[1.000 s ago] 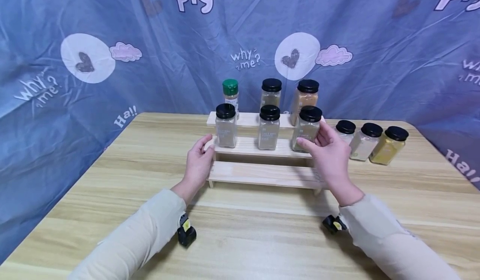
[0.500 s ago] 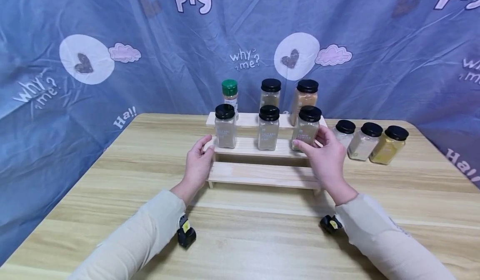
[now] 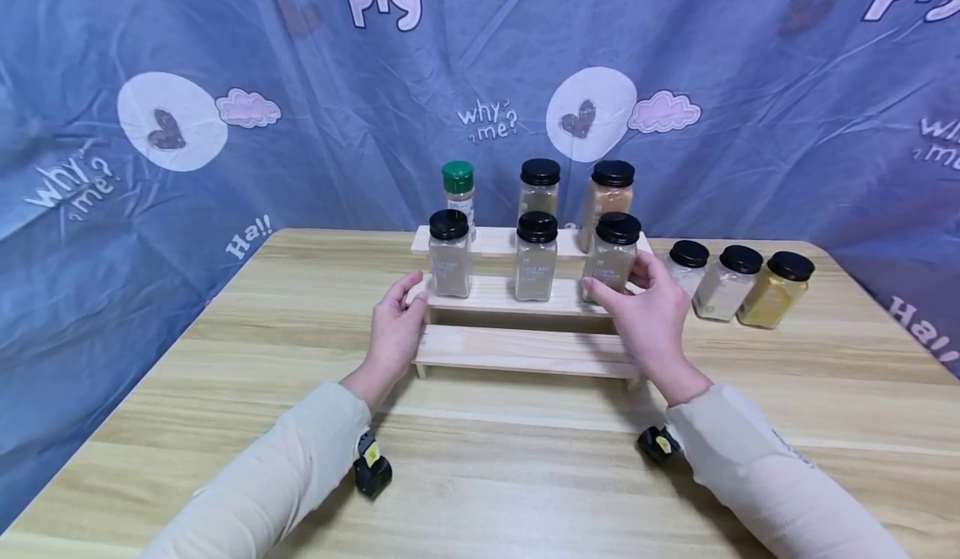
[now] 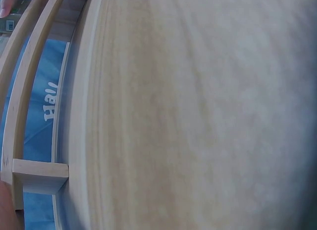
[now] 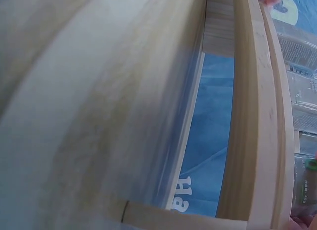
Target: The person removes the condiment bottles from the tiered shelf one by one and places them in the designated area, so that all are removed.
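A pale wooden three-step spice rack (image 3: 525,347) stands on the table, its bottom step bare. At the right end of the middle step, my right hand (image 3: 654,321) holds a black-lidded spice jar (image 3: 617,257), thumb on its front face and fingers round its right side. My left hand (image 3: 396,326) grips the rack's left end at the middle step. Two more black-lidded jars, one left (image 3: 450,263) and one central (image 3: 536,267), share that step. In the right wrist view the held jar (image 5: 302,185) shows at the lower right edge, beside the rack's slats (image 5: 265,116).
Behind, on the top step, are a green-capped bottle (image 3: 458,188), a dark-filled jar (image 3: 539,188) and an orange-filled jar (image 3: 611,191). Right of the rack, a pale jar (image 3: 686,269), a white-filled jar (image 3: 726,288) and a yellow jar (image 3: 776,292) stand on the table (image 3: 480,476).
My right hand has shifted slightly left around the jar, which stays at the right end of the middle step. The left hand keeps its place on the rack.
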Tool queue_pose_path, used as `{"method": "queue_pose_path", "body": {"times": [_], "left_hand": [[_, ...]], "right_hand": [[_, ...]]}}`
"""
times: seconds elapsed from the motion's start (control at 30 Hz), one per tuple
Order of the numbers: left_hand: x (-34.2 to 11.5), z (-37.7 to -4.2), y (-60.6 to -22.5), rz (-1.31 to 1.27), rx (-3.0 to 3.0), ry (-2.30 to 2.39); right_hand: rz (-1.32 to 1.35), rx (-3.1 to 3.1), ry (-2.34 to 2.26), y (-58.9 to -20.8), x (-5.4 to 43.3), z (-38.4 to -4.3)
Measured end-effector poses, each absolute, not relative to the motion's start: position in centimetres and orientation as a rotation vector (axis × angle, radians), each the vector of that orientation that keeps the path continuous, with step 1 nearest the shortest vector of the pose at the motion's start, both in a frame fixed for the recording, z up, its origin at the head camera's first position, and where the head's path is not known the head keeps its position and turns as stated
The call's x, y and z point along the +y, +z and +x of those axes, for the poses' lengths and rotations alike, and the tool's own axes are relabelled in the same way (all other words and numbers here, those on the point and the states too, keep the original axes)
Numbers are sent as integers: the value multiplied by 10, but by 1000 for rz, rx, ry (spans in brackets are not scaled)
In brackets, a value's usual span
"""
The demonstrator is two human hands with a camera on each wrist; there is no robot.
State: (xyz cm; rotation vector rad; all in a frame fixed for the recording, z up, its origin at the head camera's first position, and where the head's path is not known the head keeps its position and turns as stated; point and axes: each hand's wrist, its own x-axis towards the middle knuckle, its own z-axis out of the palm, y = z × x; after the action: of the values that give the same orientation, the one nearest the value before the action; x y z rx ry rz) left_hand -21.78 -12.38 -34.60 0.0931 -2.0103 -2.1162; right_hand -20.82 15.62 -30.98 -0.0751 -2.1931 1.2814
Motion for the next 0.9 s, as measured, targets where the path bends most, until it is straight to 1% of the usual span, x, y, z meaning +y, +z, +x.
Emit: {"method": "queue_pose_path", "body": {"times": [0.6, 0.9], "left_hand": [[-122, -216, -345, 93, -2025, -2110], [-124, -217, -345, 94, -2000, -2138]], "right_hand": [[-80, -2155, 1198, -310, 156, -205], [-65, -2148, 1190, -303, 158, -199]]}}
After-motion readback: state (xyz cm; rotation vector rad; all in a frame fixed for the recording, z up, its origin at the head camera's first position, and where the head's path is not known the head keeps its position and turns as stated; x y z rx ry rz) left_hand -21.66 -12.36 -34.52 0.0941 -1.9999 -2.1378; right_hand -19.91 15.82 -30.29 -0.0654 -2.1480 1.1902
